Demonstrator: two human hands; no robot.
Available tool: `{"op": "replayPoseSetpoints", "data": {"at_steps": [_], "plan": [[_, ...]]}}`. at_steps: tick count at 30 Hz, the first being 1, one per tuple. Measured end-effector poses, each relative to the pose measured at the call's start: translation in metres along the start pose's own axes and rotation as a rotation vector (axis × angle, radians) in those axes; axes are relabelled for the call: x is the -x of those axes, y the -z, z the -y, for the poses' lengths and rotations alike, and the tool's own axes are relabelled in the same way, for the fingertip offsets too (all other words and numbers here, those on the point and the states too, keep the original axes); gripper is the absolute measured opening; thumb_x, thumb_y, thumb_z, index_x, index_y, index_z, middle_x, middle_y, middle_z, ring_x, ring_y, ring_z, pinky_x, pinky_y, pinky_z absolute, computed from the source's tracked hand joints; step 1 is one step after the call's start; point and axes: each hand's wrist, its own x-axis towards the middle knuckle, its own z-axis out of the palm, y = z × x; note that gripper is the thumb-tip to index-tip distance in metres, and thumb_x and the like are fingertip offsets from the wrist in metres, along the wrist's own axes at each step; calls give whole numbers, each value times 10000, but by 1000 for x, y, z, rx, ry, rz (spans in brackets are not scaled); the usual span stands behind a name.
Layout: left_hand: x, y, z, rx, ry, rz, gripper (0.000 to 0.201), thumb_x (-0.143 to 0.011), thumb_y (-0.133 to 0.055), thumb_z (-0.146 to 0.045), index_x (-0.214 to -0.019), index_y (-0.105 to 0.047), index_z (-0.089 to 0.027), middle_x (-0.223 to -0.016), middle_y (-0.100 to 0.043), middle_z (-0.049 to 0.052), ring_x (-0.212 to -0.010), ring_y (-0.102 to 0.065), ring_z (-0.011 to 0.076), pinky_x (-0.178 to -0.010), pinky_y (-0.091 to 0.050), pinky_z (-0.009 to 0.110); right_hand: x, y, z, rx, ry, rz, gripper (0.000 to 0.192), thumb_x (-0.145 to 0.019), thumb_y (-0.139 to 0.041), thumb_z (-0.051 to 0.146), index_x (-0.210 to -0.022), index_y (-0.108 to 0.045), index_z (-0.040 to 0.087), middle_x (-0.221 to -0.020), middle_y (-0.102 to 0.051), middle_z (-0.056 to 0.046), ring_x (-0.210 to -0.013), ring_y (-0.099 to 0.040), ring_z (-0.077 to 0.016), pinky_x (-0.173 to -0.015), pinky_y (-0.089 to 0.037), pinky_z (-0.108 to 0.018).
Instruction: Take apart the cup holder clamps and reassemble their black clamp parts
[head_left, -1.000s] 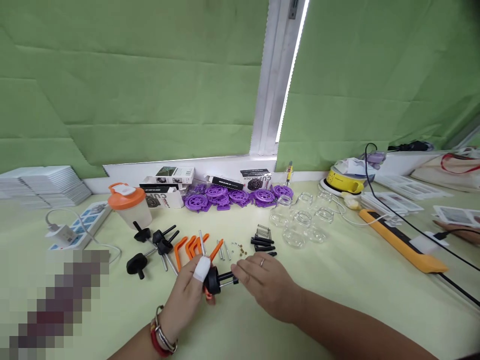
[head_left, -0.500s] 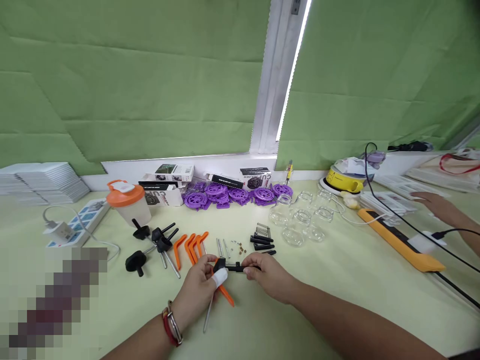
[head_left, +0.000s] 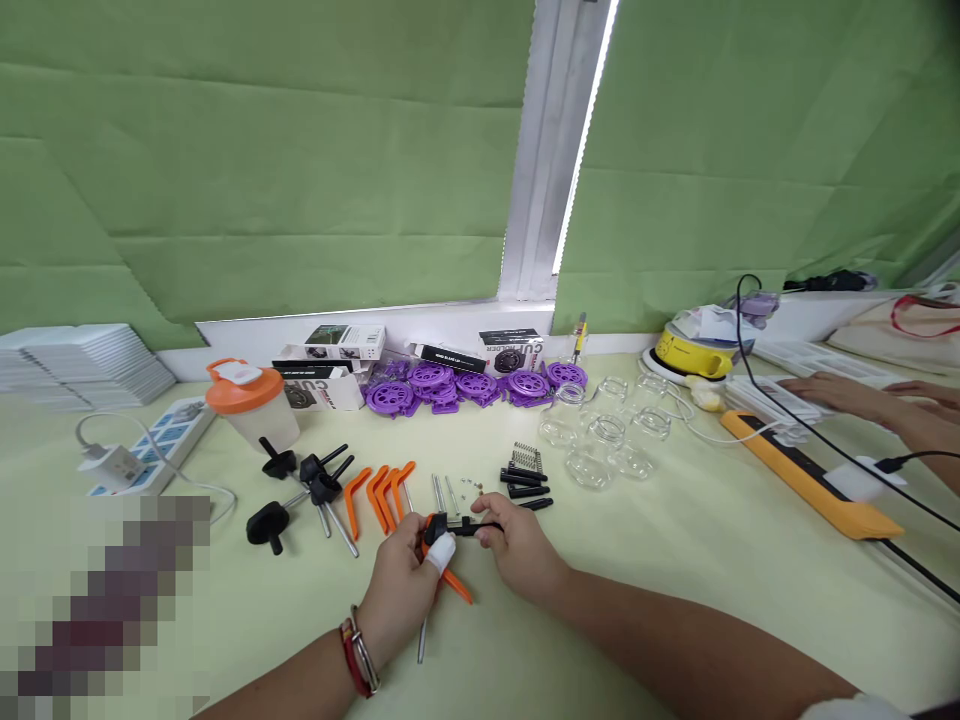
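My left hand (head_left: 399, 578), its thumb wrapped in white, is closed around a black plastic head (head_left: 435, 528). Below that grip an orange bent lever (head_left: 457, 587) sticks out, along with a thin metal rod (head_left: 421, 642). From the head a narrow black piece (head_left: 465, 527) runs to the right. My right hand (head_left: 525, 550) pinches the far end of this piece between thumb and fingers; its tip is partly hidden. Just beyond my hands lie several orange levers (head_left: 379, 498), metal pins (head_left: 439, 492), tiny screws, springs (head_left: 527, 457) and black tubular pieces (head_left: 525, 478).
Black-headed parts with metal rods (head_left: 326, 485) lie to the left near an orange-lidded shaker (head_left: 259, 410). Purple wheels (head_left: 431, 378) and boxes line the back; glass jars (head_left: 592, 460) stand right. A yellow power strip (head_left: 802, 475) and cables lie near another person's hands (head_left: 847, 395).
My right hand has shifted slightly left and up, its fingers curling differently on the black piece. My left hand keeps its grip. The other person's hand reaches further left, and a second hand shows.
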Motion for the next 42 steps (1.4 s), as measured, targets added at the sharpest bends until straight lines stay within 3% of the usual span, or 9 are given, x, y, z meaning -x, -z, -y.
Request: {"op": "replayPoseSetpoints", "data": {"at_steps": [8, 12, 17, 28, 42], "plan": [[-7, -3, 4, -18, -4, -37, 284, -732, -596, -454, -788, -537, -182, -559, -477, -50, -439, -432, 117, -424, -326, 228, -8, -3, 0, 25, 12, 22, 189, -782, -444, 119, -921, -551, 191, -681, -558, 6, -608, -486, -134, -578, -376, -247], [-6, -4, 2, -7, 14, -29, 303, -736, -588, -475, -797, -533, -183, -550, -471, -56, -433, -448, 118, -419, -335, 228, -8, -1, 1, 2, 25, 16, 268, -774, -456, 117, -1024, -494, 204, -690, -557, 13, -622, -497, -140, -583, -377, -244], [-5, -5, -2, 8, 74, -19, 320, -737, -580, -488, -812, -516, -184, -531, -444, -68, -412, -440, 115, -395, -320, 222, -8, 1, 3, 25, 21, 28, 197, -783, -452, 124, -958, -507, 195, -691, -560, 6, -635, -497, -142, -600, -376, -251], [-6, -4, 3, -54, 4, -51, 286, -766, -564, -454, -827, -523, -178, -565, -456, -60, -445, -433, 108, -430, -330, 222, -7, 1, 2, 52, 27, 20, 159, -789, -449, 137, -919, -523, 194, -714, -558, -5, -656, -501, -148, -608, -371, -256], [-6, -4, 5, -82, 16, -44, 286, -777, -545, -459, -829, -518, -178, -581, -457, -59, -447, -421, 99, -424, -328, 213, -9, 1, -2, 73, 28, 41, 163, -802, -462, 149, -950, -508, 199, -728, -558, -6, -647, -499, -141, -601, -365, -251]]}}
